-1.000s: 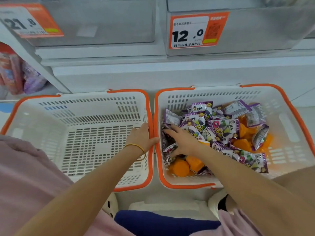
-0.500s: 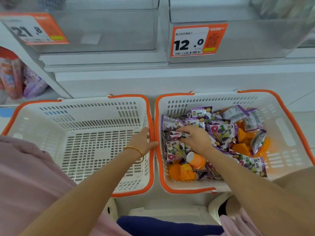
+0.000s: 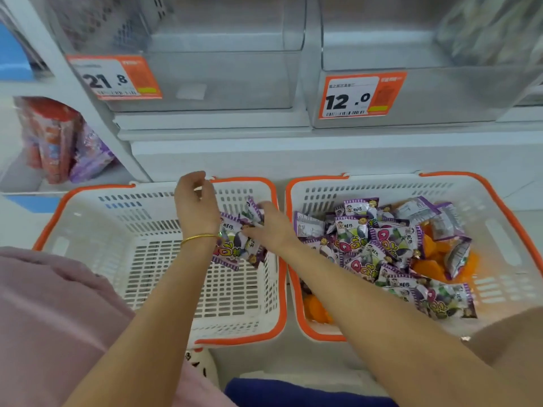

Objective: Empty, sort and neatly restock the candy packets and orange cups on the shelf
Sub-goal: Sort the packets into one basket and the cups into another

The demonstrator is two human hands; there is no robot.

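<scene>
Two white baskets with orange rims stand side by side on the floor. The right basket (image 3: 458,175) holds a heap of purple candy packets (image 3: 382,245) over orange cups (image 3: 432,268). My right hand (image 3: 271,229) grips a bunch of purple packets (image 3: 232,248) above the right side of the left basket (image 3: 117,259), which has nothing else in it. My left hand (image 3: 194,201) hovers just left of that bunch with its fingers loosely curled and holds nothing.
Two clear shelf bins sit above the baskets, with price tags 21.8 (image 3: 114,79) and 12.0 (image 3: 358,96). Red and purple bags (image 3: 61,142) stand on a low shelf at the left. A blue object (image 3: 293,393) lies by my knees.
My right hand took a bunch of packets out of the right basket and carried it left over the left basket. My left hand lifted off that basket's rim.
</scene>
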